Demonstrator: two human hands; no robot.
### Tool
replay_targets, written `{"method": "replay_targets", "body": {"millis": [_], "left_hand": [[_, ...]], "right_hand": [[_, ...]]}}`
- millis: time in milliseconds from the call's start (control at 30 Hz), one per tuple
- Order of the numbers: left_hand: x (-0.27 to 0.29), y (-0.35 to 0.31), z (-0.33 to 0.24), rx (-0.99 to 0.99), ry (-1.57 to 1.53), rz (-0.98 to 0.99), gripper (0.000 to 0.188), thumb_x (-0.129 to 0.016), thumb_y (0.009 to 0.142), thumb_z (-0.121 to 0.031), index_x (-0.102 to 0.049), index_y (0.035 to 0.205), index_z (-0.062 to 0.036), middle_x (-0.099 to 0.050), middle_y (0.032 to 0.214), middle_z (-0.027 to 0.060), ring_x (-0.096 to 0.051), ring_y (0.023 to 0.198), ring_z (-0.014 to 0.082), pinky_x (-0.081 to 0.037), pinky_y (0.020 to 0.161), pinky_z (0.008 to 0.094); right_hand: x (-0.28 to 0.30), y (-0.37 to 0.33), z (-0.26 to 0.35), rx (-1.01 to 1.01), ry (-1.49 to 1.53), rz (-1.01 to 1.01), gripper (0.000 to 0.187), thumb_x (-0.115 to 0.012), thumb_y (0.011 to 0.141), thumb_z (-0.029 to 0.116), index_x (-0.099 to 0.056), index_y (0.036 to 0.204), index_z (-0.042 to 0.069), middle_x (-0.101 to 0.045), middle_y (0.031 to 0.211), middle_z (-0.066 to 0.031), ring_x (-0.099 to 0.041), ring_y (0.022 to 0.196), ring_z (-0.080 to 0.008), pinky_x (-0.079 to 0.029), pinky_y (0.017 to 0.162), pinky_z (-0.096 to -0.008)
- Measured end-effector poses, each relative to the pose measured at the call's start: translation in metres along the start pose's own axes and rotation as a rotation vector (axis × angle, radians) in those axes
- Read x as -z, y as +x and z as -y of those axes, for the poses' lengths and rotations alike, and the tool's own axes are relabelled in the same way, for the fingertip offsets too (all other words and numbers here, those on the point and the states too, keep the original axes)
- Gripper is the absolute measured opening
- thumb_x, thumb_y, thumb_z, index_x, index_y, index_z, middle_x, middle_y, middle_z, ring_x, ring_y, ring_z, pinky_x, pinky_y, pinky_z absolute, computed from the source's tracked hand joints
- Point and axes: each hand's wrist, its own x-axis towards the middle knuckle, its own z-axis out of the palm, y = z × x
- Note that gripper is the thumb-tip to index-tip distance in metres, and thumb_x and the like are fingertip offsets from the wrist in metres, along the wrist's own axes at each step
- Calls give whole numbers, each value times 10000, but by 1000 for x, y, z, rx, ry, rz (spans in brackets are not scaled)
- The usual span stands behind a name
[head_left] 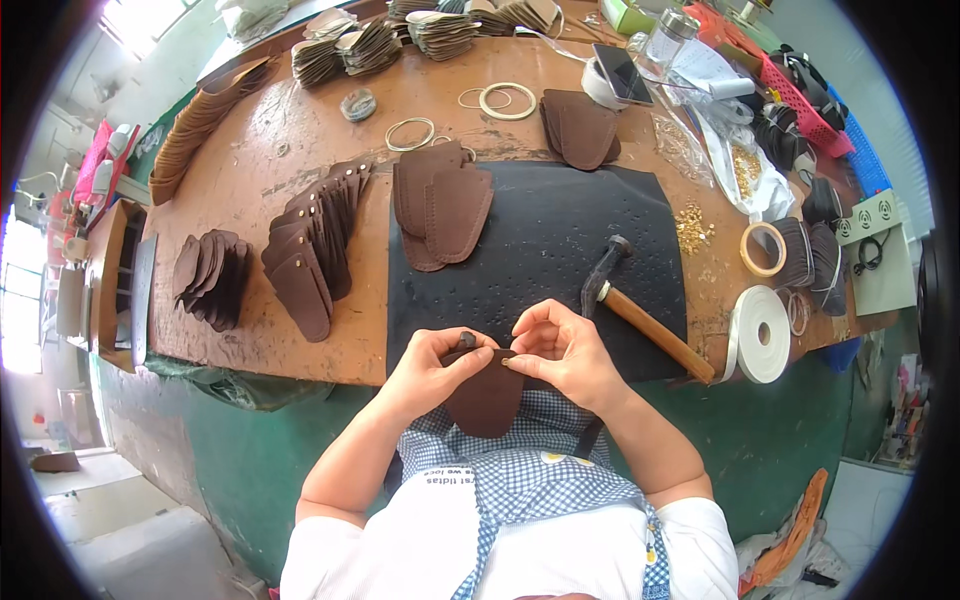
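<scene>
At the near edge of the black mat (pixel 540 260), a dark brown leather piece (pixel 485 405) hangs in front of my checked apron. My left hand (pixel 440 362) grips its top edge on the left. A short dark metal piece (pixel 466 341) shows at the fingers of that hand. On the other side, my right hand (pixel 568 358) pinches the top right corner, its thumb beside a small brass-coloured fastener (pixel 506 362). A hammer (pixel 655 332) with a wooden handle lies to the right. Stitched leather pieces (pixel 458 215) overlap at the mat's far left corner.
Fanned leather pieces with fasteners (pixel 310 245) and another leather stack (pixel 212 278) lie left. More leather pieces (pixel 580 128) sit behind the mat. Small brass parts (pixel 692 228), a tape roll (pixel 763 249) and a white ribbon roll (pixel 762 334) are at the right.
</scene>
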Motion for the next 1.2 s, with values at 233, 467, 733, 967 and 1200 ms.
{"method": "replay_targets", "body": {"millis": [233,467,733,967,1200], "left_hand": [[-4,4,-21,-105,242,-22,115,-779,777,-75,-708,829,-1,-676,735,-14,-583,707,46,-491,651,236],[8,21,-61,-834,540,-369,171,-754,679,59,-676,804,-30,-656,750,78,-577,644,175,-443,615,295],[10,50,-17,-1323,1176,-96,359,-706,601,-86,-694,957,-45,-670,920,29,-539,672,155,-452,571,284],[8,32,30,-1115,1220,-24,403,-721,625,-84,-685,1024,-33,-627,1014,54,-563,741,182,-491,602,307],[-3,14,41,-973,1215,-115,484,-744,612,-55,-699,1093,-40,-640,1092,55,-578,730,191,-505,616,308]], "right_hand": [[-4,-2,-2,69,-4,24,278,-747,880,6,-577,1096,47,-662,990,-34,-659,982,-109,-542,906,-276],[81,-3,34,175,-43,-350,113,-668,961,62,-639,1050,-1,-699,931,-61,-690,870,-136,-581,802,-296],[302,64,19,215,-965,-958,130,-762,833,166,-760,903,56,-753,809,-60,-697,725,-148,-539,709,-311],[298,81,23,53,-1121,-882,147,-792,805,223,-776,866,90,-753,826,-90,-716,782,-219,-544,757,-349],[300,81,24,250,-1408,-848,108,-617,912,117,-635,919,11,-696,916,-215,-668,901,-411,-515,798,-493]]}}
